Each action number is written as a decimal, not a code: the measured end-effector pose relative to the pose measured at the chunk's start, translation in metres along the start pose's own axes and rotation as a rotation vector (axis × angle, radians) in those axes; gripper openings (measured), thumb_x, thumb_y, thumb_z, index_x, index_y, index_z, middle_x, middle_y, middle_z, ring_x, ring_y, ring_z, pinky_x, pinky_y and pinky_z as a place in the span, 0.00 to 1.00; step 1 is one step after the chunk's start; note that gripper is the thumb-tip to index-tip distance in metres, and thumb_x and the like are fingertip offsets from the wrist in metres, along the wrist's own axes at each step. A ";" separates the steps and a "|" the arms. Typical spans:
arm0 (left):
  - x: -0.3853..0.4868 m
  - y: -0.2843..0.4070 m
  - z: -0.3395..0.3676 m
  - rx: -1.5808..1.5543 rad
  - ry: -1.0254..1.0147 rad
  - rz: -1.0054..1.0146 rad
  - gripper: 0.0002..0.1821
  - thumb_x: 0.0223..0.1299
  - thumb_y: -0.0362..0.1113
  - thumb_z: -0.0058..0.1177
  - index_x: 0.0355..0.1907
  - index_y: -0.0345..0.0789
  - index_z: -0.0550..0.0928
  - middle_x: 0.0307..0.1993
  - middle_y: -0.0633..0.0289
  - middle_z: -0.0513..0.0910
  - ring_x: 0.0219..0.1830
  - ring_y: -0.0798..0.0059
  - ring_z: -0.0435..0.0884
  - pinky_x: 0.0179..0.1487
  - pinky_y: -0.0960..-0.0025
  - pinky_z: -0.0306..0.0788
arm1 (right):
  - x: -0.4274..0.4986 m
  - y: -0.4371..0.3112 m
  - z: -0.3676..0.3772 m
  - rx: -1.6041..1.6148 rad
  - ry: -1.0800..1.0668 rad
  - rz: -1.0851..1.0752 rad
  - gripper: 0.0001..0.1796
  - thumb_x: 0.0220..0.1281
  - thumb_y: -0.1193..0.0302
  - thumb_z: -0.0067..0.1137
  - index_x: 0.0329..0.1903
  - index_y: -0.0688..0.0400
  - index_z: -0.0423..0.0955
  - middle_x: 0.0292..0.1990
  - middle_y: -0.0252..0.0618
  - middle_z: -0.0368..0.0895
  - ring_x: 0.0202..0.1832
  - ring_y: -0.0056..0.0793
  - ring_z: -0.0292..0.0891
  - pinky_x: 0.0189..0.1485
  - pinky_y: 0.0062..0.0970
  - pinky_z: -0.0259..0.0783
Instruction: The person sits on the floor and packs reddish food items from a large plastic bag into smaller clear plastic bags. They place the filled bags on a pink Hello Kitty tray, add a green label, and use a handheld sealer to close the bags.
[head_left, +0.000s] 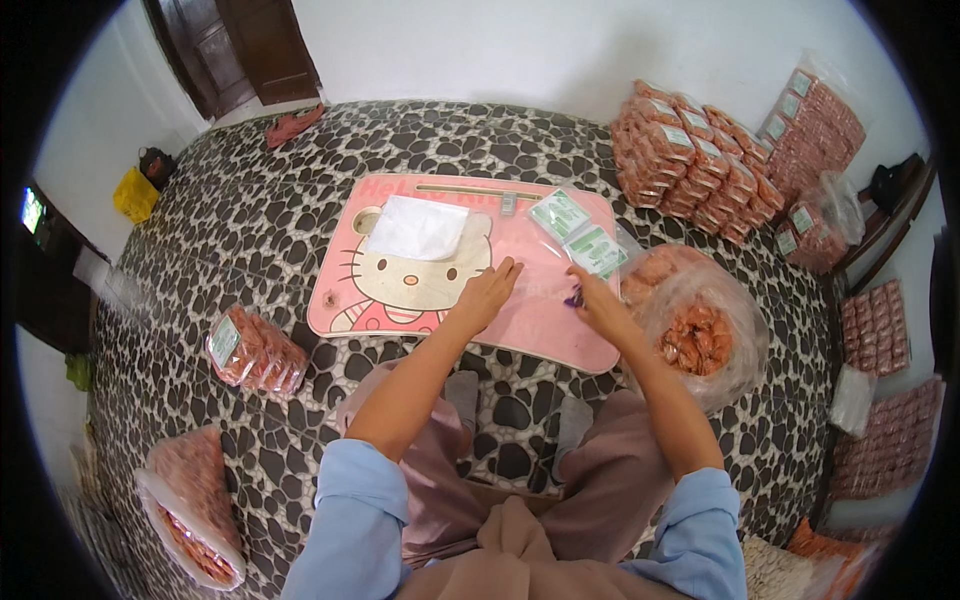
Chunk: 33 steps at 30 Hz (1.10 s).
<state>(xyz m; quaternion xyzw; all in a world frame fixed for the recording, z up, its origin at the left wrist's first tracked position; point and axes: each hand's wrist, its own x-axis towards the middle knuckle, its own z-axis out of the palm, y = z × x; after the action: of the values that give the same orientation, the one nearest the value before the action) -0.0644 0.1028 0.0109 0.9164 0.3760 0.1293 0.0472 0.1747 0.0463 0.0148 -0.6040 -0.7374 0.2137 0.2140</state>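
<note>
A low pink table with a cartoon cat print (551, 315) stands before me. My left hand (490, 295) rests over its middle, fingers extended, with nothing visible in it. Near the table's right edge, my right hand (596, 300) is closed on a small dark purple object (574, 296), too small to name. Just beyond that hand lie two stacks of green-and-white printed labels (577, 232) in clear plastic. White plastic or paper sheets (420, 226) lie at the table's left. A small grey box-shaped object (508, 202) sits near a long narrow strip (476, 192) along the far edge.
An open clear bag of orange-brown snacks (696, 337) stands against the table's right side. Packed snack bags (690, 157) are piled at the back right. A few labelled packs (256, 349) sit at left, above another open bag (196, 510). More packs (889, 435) line the right wall.
</note>
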 end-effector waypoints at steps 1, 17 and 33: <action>0.000 -0.002 0.000 -0.026 0.001 -0.008 0.38 0.40 0.16 0.52 0.61 0.31 0.62 0.47 0.55 0.67 0.40 0.58 0.77 0.37 0.61 0.76 | 0.008 0.005 -0.008 0.042 0.103 0.006 0.34 0.47 0.81 0.60 0.59 0.61 0.57 0.41 0.51 0.70 0.46 0.50 0.68 0.48 0.42 0.67; 0.010 0.009 0.023 0.021 0.065 -0.053 0.38 0.45 0.20 0.49 0.65 0.31 0.59 0.47 0.57 0.67 0.40 0.62 0.75 0.33 0.68 0.77 | 0.053 -0.013 0.026 -0.167 0.613 -0.208 0.22 0.51 0.75 0.61 0.50 0.61 0.66 0.45 0.48 0.71 0.47 0.47 0.66 0.52 0.38 0.63; 0.011 0.047 0.033 0.125 0.065 -0.015 0.33 0.43 0.27 0.57 0.58 0.38 0.68 0.44 0.57 0.67 0.38 0.62 0.75 0.34 0.66 0.75 | -0.019 0.031 0.009 -0.089 0.349 -0.109 0.27 0.50 0.70 0.65 0.54 0.59 0.67 0.50 0.46 0.68 0.54 0.46 0.63 0.58 0.39 0.61</action>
<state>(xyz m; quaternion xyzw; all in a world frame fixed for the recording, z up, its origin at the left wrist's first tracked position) -0.0159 0.0772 -0.0101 0.9101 0.3913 0.1348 -0.0217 0.1973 0.0331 -0.0114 -0.6001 -0.7292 0.0610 0.3231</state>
